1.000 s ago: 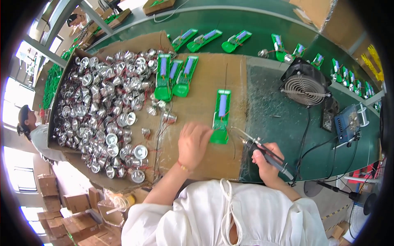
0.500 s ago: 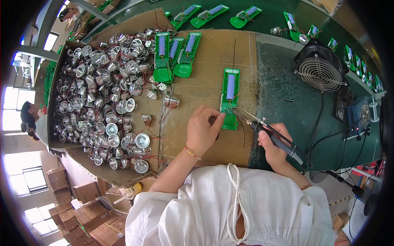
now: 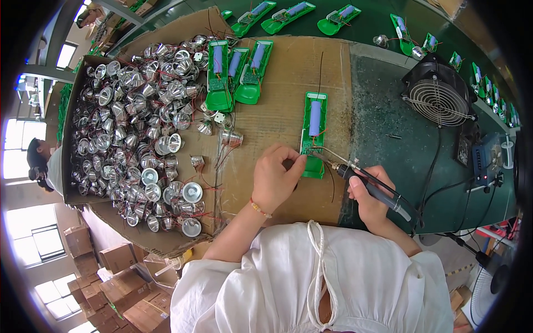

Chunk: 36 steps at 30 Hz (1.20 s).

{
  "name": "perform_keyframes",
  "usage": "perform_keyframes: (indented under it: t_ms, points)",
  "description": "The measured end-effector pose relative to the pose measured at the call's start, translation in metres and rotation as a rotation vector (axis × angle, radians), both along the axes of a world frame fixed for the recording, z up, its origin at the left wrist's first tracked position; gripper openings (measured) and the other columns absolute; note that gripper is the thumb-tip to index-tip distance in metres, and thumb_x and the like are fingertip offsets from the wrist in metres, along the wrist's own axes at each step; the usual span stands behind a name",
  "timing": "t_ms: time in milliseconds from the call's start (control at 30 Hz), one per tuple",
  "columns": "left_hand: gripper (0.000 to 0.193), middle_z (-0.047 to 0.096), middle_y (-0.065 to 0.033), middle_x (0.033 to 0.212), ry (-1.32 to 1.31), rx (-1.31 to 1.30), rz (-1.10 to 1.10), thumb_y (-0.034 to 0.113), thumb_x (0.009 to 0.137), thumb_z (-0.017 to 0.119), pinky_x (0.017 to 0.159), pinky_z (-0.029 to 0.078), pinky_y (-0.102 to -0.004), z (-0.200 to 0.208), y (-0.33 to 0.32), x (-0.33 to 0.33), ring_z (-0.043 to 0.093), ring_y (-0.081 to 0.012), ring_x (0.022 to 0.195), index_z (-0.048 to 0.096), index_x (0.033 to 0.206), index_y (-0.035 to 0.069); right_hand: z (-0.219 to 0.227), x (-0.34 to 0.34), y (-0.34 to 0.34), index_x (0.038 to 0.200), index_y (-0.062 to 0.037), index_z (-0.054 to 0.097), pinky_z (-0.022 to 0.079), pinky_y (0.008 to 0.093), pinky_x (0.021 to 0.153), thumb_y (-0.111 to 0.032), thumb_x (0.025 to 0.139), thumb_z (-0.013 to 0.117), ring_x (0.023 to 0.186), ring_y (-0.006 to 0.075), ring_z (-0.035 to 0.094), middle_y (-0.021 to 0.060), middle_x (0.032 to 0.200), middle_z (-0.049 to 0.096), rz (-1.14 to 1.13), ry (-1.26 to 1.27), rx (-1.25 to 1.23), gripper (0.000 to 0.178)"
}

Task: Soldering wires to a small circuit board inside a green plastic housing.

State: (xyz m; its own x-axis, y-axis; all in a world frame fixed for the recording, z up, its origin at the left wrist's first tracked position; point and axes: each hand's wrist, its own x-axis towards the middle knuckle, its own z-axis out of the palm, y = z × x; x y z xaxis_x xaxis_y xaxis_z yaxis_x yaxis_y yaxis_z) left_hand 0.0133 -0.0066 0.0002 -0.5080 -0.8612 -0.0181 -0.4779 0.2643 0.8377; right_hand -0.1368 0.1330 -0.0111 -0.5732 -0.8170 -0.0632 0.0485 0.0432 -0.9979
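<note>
A green plastic housing (image 3: pixel 316 166) lies lengthwise in front of me on cardboard, with a purple cylindrical battery (image 3: pixel 315 118) and a small circuit board at its lower part. My right hand (image 3: pixel 371 191) grips a soldering iron (image 3: pixel 373 190) with a thin metal tube fixed along it. The iron's tip and the tube's end reach the circuit board. Beside the board's left edge, my left hand (image 3: pixel 280 173) is closed, thumb and forefinger together at the housing. Something dark shows between its fingers, but I cannot make it out.
A cardboard box (image 3: pixel 78 195) full of silver reflector cups (image 3: pixel 133 130) stands at left. Several green housings (image 3: pixel 220 100) lie beside it, and more line the far bench. At right are a black fan (image 3: pixel 437 102), a blue soldering station (image 3: pixel 484 165) and cables. Another person (image 3: pixel 54 169) is at far left.
The view has shifted slightly. Both hands stay at the housing, and the iron's tip remains at the circuit board with only a slight shift.
</note>
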Motion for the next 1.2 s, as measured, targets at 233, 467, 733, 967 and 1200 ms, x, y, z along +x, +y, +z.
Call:
perform_keyframes:
  t_ms: [233,467,733,967,1200]
  points:
    - [0.015,0.058,-0.0102,0.071,0.02,0.019,-0.001,0.013,0.075,0.065,0.061,0.044,-0.0339,0.0,-0.003,0.0,0.056,-0.0257,0.068,0.06,0.068,0.001,-0.001,-0.006,0.007,0.089,0.0009,0.051,0.048,0.0226,0.053,-0.008,0.081,0.063,0.058,0.0089,0.056,0.0082,0.07,0.059,-0.078,-0.092,-0.092,0.017]
    - [0.012,0.058,-0.0107,0.069,-0.024,-0.021,-0.005,0.012,0.074,0.065,0.059,0.044,-0.0335,-0.002,-0.002,0.0,0.057,-0.0258,0.065,0.06,0.068,0.003,0.0,-0.012,0.01,0.088,0.0004,0.049,0.043,0.0222,0.05,-0.007,0.082,0.059,0.053,0.0105,0.052,0.0082,0.064,0.056,-0.089,-0.053,-0.078,0.013]
    - [0.02,0.062,-0.0103,0.06,-0.289,0.021,-0.211,0.025,0.074,0.065,0.054,0.049,-0.0324,0.007,-0.018,-0.002,0.062,-0.0241,0.055,0.066,0.072,0.004,-0.015,-0.047,0.032,0.082,-0.0003,0.052,0.046,0.0227,0.051,-0.012,0.079,0.066,0.056,0.0096,0.058,0.0069,0.064,0.061,-0.221,0.103,-0.081,0.018]
    - [0.019,0.061,-0.0129,0.064,-0.348,-0.39,-0.385,0.023,0.073,0.059,0.057,0.049,-0.0379,0.02,-0.082,-0.139,0.061,-0.031,0.06,0.066,0.07,0.006,-0.019,-0.053,0.025,0.081,-0.0005,0.053,0.045,0.0228,0.052,-0.007,0.078,0.066,0.056,0.008,0.055,0.0054,0.064,0.06,-0.275,-0.082,-0.023,0.015]
    - [0.025,0.062,-0.0147,0.083,0.005,-0.594,-0.212,0.032,0.079,0.058,0.067,0.048,-0.0396,0.021,-0.159,-0.29,0.061,-0.031,0.076,0.066,0.08,0.008,-0.026,-0.054,0.025,0.083,-0.0003,0.055,0.044,0.0222,0.053,-0.007,0.074,0.07,0.059,0.0065,0.055,0.004,0.066,0.061,-0.298,-0.157,0.016,0.019]
